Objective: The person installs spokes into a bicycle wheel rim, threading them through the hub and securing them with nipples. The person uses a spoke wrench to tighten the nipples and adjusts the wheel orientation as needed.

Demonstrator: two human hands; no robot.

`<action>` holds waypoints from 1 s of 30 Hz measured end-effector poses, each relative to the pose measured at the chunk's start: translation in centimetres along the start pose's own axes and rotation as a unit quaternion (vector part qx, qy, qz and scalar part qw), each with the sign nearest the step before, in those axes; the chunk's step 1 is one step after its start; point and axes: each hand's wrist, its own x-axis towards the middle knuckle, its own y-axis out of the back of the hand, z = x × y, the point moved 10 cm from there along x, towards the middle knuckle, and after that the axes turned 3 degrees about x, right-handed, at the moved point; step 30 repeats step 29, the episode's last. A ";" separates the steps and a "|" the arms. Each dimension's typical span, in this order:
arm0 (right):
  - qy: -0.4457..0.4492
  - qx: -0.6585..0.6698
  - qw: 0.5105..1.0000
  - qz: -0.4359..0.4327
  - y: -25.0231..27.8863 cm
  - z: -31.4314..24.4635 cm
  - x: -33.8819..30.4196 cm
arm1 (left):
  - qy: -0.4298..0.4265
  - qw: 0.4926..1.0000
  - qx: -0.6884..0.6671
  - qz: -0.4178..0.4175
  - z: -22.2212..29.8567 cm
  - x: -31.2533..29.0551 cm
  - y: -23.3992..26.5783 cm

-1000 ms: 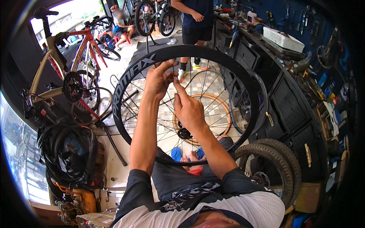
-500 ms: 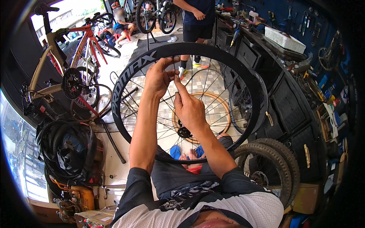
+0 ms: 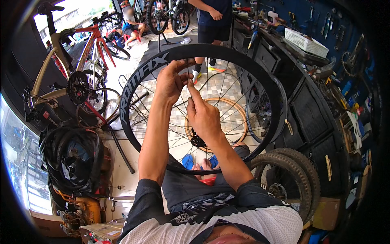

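A black deep-rimmed bicycle wheel point(image 3: 271, 101) with pale lettering stands upright before me, its lower edge at my lap. Inside the top of the rim, the fingertips of my left hand point(image 3: 170, 83) are closed round a dark spoke point(image 3: 188, 68) close to where it meets the rim. My right hand point(image 3: 205, 120) reaches up from below with its index finger stretched out, the tip touching or very near the left fingertips. Its thumb stands apart and the other fingers curl, with nothing visible in them. Lower down is the dark hub point(image 3: 198, 141), partly behind the right hand.
A tan-walled tyre point(image 3: 245, 122) lies on the tiled floor beyond the spokes. Bicycles point(image 3: 87, 49) and a bundle of black tyres point(image 3: 69, 162) are at left. Knobbly tyres point(image 3: 302, 171), black drawers point(image 3: 310, 110) and a tool-laden bench with a white basket point(image 3: 304, 42) line the right. A person point(image 3: 213, 24) stands ahead.
The picture has shifted very slightly. Both hands keep almost the same pose and place at the rim, and the wheel has hardly moved.
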 end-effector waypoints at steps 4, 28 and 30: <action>0.000 -0.002 1.000 -0.007 0.0 -0.2 0.1 | -0.027 0.998 0.050 0.033 0.3 -0.1 0.3; 0.053 0.013 0.998 0.026 1.0 -0.9 -0.7 | -0.005 0.999 0.047 -0.010 0.3 -0.4 -0.1; 0.074 0.026 0.996 0.033 1.5 -1.1 -1.0 | -0.015 0.998 0.063 -0.011 0.6 -0.7 0.0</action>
